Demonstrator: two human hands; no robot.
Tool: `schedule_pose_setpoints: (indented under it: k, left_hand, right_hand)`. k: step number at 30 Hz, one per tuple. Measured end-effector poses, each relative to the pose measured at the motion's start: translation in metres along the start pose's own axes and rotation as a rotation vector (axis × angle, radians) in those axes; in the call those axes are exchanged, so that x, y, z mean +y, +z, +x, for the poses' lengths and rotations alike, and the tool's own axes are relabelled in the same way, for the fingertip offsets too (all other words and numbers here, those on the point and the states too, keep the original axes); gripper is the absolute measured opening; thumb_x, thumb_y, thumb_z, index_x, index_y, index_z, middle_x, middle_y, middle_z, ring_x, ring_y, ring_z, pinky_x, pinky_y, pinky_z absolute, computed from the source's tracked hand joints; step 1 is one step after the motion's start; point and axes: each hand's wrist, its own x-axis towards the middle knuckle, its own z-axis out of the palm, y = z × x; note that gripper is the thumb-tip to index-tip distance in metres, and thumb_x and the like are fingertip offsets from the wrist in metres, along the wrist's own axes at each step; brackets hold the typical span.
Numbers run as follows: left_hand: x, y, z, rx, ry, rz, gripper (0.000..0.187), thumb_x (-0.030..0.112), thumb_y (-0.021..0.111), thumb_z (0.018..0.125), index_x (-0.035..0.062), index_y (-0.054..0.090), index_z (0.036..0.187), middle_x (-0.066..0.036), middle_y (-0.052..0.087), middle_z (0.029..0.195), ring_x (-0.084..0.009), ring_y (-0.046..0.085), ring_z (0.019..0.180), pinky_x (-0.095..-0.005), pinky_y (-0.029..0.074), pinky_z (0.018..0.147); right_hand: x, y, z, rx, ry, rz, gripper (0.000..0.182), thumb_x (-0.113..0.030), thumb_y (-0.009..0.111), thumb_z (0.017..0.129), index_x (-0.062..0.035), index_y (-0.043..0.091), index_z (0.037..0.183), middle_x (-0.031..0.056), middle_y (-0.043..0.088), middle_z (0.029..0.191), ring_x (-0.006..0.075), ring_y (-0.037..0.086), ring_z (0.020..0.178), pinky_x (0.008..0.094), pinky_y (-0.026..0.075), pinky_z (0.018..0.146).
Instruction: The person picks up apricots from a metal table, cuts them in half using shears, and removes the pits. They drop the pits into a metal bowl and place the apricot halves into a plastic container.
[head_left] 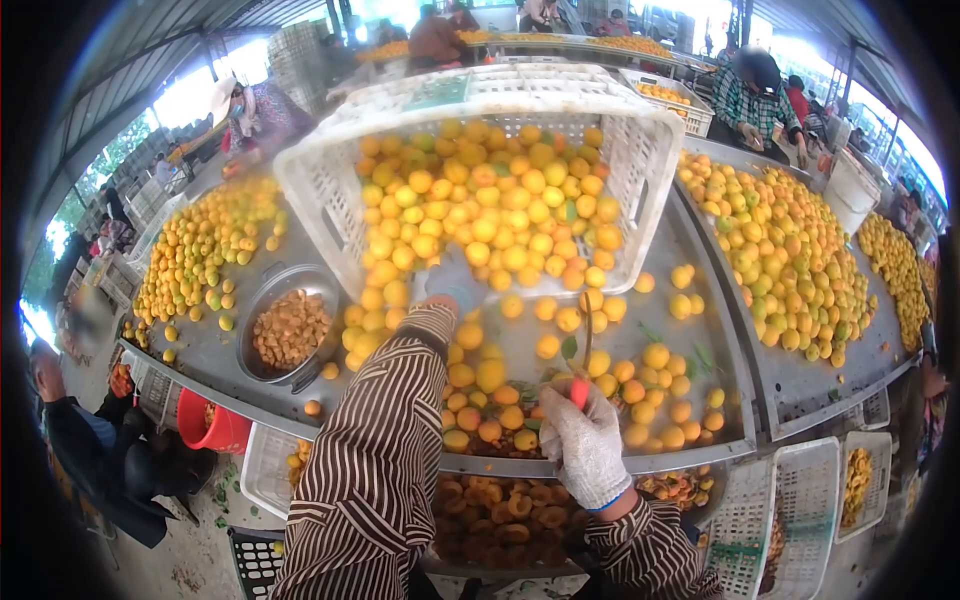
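My left hand (456, 283), in a pale glove, reaches to the lower lip of a white plastic crate (655, 190). Its fingers look stretched out against the yellow-orange apricots (480, 190), though they are partly hidden. The crate lies tipped on its side, its mouth facing me, and fruit spills onto the metal table (400, 400). Near the table's front edge, my right hand (585, 440), in a white knitted glove, is closed round the red handle of a knife (587, 345). The knife's thin curved blade points up and away from me, over loose apricots (650, 385).
Left of the crate stands a metal bowl (330, 355) of brown pieces. Apricot heaps lie on the left (200, 245) and right (780, 260). Below the table edge are halved fruit (505, 520), a red bucket (215, 420) and white crates (805, 510). Other people work around.
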Motion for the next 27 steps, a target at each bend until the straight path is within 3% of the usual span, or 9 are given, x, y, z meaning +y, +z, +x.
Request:
schedule_pose_setpoints:
  k: [4, 6, 7, 8, 10, 14, 16, 20, 27]
  left_hand:
    - [-0.003, 0.007, -0.010, -0.011, 0.056, -0.022, 0.090, 0.041, 0.066, 0.083, 0.0034, 0.020, 0.151, -0.023, 0.029, 0.151, -0.0392, 0.041, 0.133, -0.0427, 0.041, 0.105]
    - [-0.003, -0.013, -0.030, -0.162, 0.282, 0.160, 0.065, 0.033, 0.064, 0.083, 0.0029, 0.046, 0.137, -0.028, 0.044, 0.139, -0.0397, 0.053, 0.121, -0.0402, 0.047, 0.097]
    - [-0.003, -0.018, -0.027, -0.200, 0.283, 0.204, 0.042, 0.028, 0.061, 0.085, 0.0041, 0.061, 0.120, -0.025, 0.053, 0.131, -0.0389, 0.055, 0.117, -0.0403, 0.048, 0.095]
    - [-0.006, -0.021, -0.028, -0.199, 0.277, 0.209, 0.042, 0.028, 0.061, 0.085, 0.0041, 0.061, 0.120, -0.025, 0.053, 0.131, -0.0389, 0.055, 0.117, -0.0403, 0.048, 0.095]
    - [-0.010, -0.029, -0.031, -0.092, 0.187, -0.110, 0.032, 0.025, 0.057, 0.088, 0.0037, 0.066, 0.110, -0.022, 0.059, 0.124, -0.0382, 0.057, 0.114, -0.0407, 0.049, 0.092]
    - [0.018, -0.027, -0.018, 0.090, 0.344, -0.022, 0.036, 0.026, 0.056, 0.090, 0.0058, 0.062, 0.119, -0.018, 0.056, 0.131, -0.0381, 0.053, 0.119, -0.0409, 0.046, 0.097]
    - [0.032, -0.008, -0.003, 0.321, 0.653, -0.040, 0.047, 0.031, 0.058, 0.090, 0.0091, 0.054, 0.131, -0.016, 0.051, 0.137, -0.0356, 0.047, 0.127, -0.0446, 0.040, 0.104]
    - [0.059, 0.016, 0.009, 0.233, 0.701, 0.124, 0.058, 0.036, 0.059, 0.087, 0.0124, 0.045, 0.139, -0.014, 0.047, 0.141, -0.0324, 0.040, 0.134, -0.0475, 0.034, 0.108]
    - [0.062, -0.012, -0.007, -0.028, 0.586, 0.372, 0.064, 0.040, 0.067, 0.080, 0.0138, 0.049, 0.135, -0.011, 0.055, 0.124, -0.0303, 0.049, 0.118, -0.0454, 0.040, 0.102]
  right_hand:
    - [-0.005, -0.003, -0.004, -0.010, 0.000, -0.008, 0.013, -0.014, 0.064, 0.092, -0.0041, 0.059, 0.097, -0.0019, 0.051, 0.061, 0.0064, 0.044, 0.047, 0.0217, 0.033, 0.042]
    - [-0.004, -0.004, -0.005, -0.050, -0.007, 0.011, 0.013, -0.015, 0.064, 0.093, -0.0045, 0.057, 0.097, -0.0037, 0.051, 0.066, 0.0043, 0.044, 0.050, 0.0204, 0.031, 0.043]
    - [-0.002, -0.004, -0.005, -0.039, -0.025, 0.015, 0.013, -0.015, 0.064, 0.093, -0.0043, 0.057, 0.097, -0.0035, 0.051, 0.066, 0.0044, 0.044, 0.050, 0.0205, 0.031, 0.043]
    - [-0.001, -0.004, -0.005, -0.026, -0.043, 0.020, 0.013, -0.015, 0.064, 0.093, -0.0041, 0.057, 0.097, -0.0034, 0.050, 0.065, 0.0046, 0.044, 0.050, 0.0206, 0.031, 0.043]
    - [0.000, -0.005, -0.003, -0.024, -0.039, 0.026, 0.013, -0.015, 0.064, 0.093, -0.0042, 0.058, 0.097, -0.0033, 0.051, 0.066, 0.0046, 0.044, 0.050, 0.0205, 0.032, 0.043]
    - [0.001, -0.004, 0.000, 0.004, -0.041, 0.035, 0.013, -0.014, 0.064, 0.092, -0.0044, 0.058, 0.098, -0.0031, 0.051, 0.066, 0.0044, 0.044, 0.050, 0.0204, 0.032, 0.043]
    - [0.001, -0.003, 0.001, 0.020, -0.044, 0.037, 0.013, -0.015, 0.064, 0.092, -0.0045, 0.058, 0.098, -0.0032, 0.052, 0.067, 0.0044, 0.044, 0.050, 0.0204, 0.032, 0.044]
    - [0.007, 0.001, 0.003, 0.030, -0.014, -0.093, 0.015, -0.015, 0.065, 0.092, -0.0039, 0.060, 0.100, -0.0026, 0.056, 0.072, 0.0038, 0.049, 0.054, 0.0195, 0.037, 0.047]
    - [0.007, -0.002, 0.002, -0.032, 0.012, -0.144, 0.017, -0.015, 0.064, 0.093, -0.0014, 0.060, 0.101, -0.0014, 0.057, 0.072, 0.0051, 0.052, 0.058, 0.0205, 0.043, 0.053]
